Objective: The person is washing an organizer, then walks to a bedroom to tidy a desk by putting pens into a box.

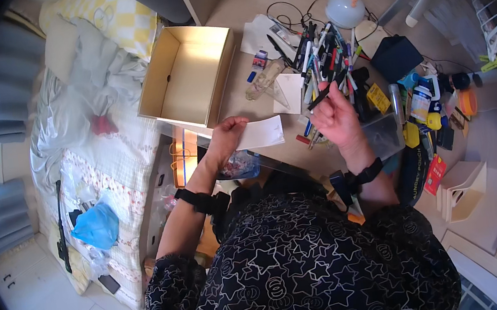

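My left hand [226, 141] grips the left end of a white paper slip or pad [260, 133] near the desk's front edge. In my right hand [336, 117] is a black pen [320, 97], pinched between thumb and fingers and slanting down to the left. Just beyond that hand lies a big heap of pens and markers [327, 53]. A white card [288, 93] with a clear set square [279, 96] on it rests between the hands and the heap. Left of these are a clear pencil pouch [264, 79] and a small blue cap [251, 77].
An open, empty cardboard box [175, 80] stands at the left of the desk. A round white lamp [345, 9] and a dark pen holder [396, 58] are behind the heap. Bottles [420, 102] and a clear plastic tray [382, 137] sit at the right. A bed [105, 174] adjoins on the left.
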